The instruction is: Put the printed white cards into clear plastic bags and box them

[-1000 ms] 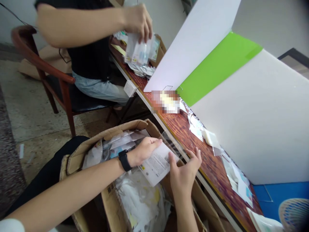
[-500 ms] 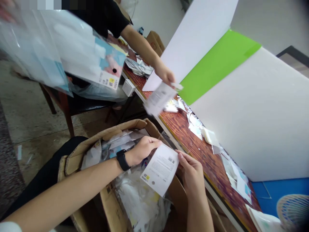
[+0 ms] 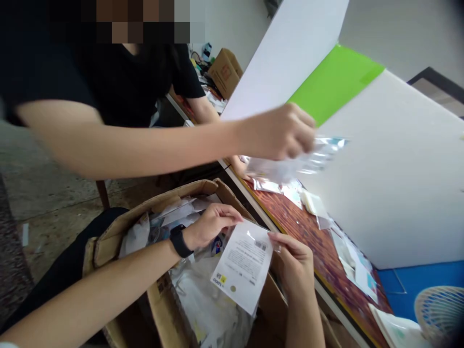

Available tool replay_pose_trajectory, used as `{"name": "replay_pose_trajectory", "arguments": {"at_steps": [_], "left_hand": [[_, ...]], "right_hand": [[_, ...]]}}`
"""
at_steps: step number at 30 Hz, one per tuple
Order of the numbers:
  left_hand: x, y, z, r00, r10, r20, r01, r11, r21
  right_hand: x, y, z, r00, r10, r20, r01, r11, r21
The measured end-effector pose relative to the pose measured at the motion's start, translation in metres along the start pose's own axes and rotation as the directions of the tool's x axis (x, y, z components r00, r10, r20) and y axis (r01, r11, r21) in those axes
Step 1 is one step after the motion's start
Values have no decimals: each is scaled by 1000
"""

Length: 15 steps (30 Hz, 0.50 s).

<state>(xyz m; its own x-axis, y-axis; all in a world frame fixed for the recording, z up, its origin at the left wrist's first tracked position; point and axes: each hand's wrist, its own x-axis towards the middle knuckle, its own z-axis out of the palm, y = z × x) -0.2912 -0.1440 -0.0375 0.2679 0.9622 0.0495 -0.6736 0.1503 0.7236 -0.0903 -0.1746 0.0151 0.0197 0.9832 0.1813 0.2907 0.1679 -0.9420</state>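
Observation:
My left hand (image 3: 212, 223), with a black watch on the wrist, pinches the top left corner of a white printed packet (image 3: 243, 263) in a clear sleeve. My right hand (image 3: 294, 261) grips the packet's top right corner. The packet hangs over an open cardboard box (image 3: 159, 290) stuffed with white and clear plastic packets. Both hands are closed on the packet.
A co-worker in a black shirt reaches an arm across above my hands; that hand (image 3: 279, 131) holds a clear plastic packet (image 3: 308, 157) over the red-brown table (image 3: 308, 237). Small packets lie along the table. White and green boards (image 3: 380, 169) stand behind it. A fan (image 3: 438, 314) sits low right.
The co-worker has leaned in and swung an arm across with a clear packet. My two hands have tilted the white packet more upright over the box.

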Motion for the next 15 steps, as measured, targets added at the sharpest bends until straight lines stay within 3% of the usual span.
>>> {"name": "replay_pose_trajectory", "arguments": {"at_steps": [11,15], "left_hand": [[-7,6,-1,997,-11,79,14,999,-42],[-9,6,-2,993,7,116,-1,999,-52]], "right_hand": [[-5,-14,-3,984,-135,115,139,990,-33],[-4,-13,-3,983,-138,122,139,990,3]]}}
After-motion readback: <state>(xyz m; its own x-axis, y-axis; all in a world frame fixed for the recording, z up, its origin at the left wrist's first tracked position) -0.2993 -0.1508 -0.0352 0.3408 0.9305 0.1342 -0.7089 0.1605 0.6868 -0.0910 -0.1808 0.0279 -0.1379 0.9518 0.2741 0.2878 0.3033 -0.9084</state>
